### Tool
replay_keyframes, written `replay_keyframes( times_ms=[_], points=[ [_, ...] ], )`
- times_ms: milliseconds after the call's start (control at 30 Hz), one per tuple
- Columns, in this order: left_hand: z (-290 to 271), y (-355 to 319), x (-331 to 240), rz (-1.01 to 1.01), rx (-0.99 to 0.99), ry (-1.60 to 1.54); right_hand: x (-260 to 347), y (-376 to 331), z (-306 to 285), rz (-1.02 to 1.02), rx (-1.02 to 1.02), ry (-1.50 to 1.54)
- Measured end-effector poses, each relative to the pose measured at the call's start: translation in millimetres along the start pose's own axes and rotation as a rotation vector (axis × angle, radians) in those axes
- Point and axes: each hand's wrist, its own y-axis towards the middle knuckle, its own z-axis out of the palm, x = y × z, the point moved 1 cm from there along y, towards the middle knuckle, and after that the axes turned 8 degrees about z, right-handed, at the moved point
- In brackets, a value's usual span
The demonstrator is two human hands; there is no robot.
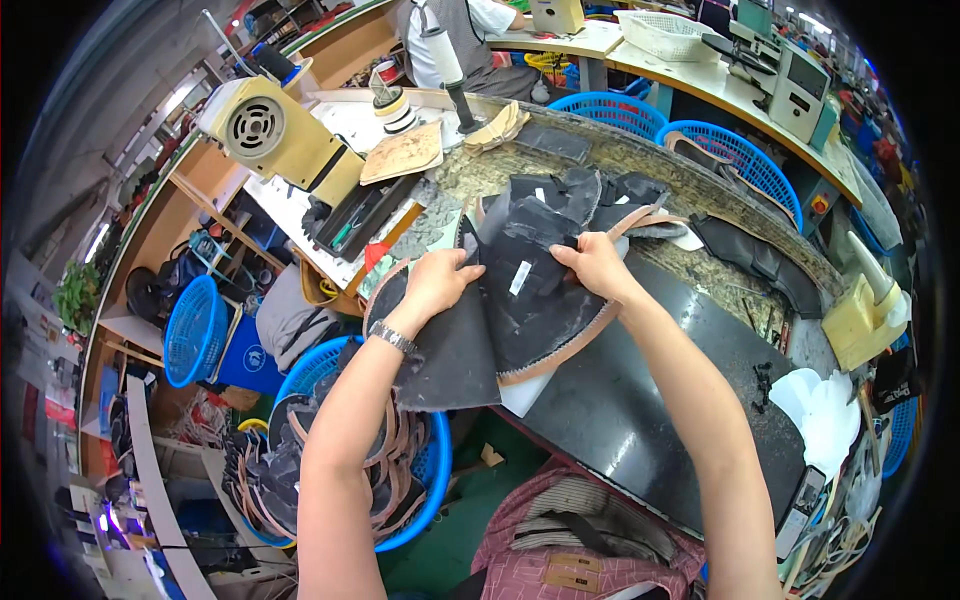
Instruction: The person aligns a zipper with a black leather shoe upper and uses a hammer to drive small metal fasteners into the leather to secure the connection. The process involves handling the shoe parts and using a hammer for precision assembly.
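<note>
Both hands were clamped on the same dark shoe upper (520, 300), a floppy piece of black material with a tan stitched border and a small white tag near its middle. The left hand (437, 280) pinched the left edge of the piece, thumb on top and fingers curled under, with a metal wristwatch (391, 337) on that wrist. The right hand (598, 262) gripped the far right edge, fingers closed over the border, so the two hands stood apart with the piece stretched between them. The upper lay at the near left end of the dark worktop (640, 420), partly overhanging its edge, just near of a loose pile of similar black pieces (600, 195) that sat farther back on the speckled stone surface.

Judging by the grip, the step in hand looked like pulling one upper clear of the pile and spreading it flat. Below the left forearm stood a blue basket (430, 480) already holding many similar pieces with tan borders. Whatever came next would call for keeping both edges taut, since the material looked limp and likely to fold on itself, and for lifting it clear of the neighbouring pieces without dragging them along. A cream-coloured machine (275, 135) stood far left.
</note>
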Motion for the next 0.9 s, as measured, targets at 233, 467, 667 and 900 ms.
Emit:
replay_keyframes(
  times_ms=[233, 467, 667, 900],
  points=[
    [-9, 0, 2, 0.08, 0.027, 0.239, -3, 10, -1, -0.007, -0.021, -0.241],
    [-23, 10, 0, 0.399, 0.116, 0.425, 3, 7, -12, -0.002, 0.095, -0.143],
    [-33, 14, 0, 0.337, 0.232, 0.472, 8, 12, -9, -0.034, 0.115, -0.174],
    [0, 22, -37, 0.087, 0.151, 0.585, 54, -31, -13, -0.331, -0.347, -1.079]
  ],
)
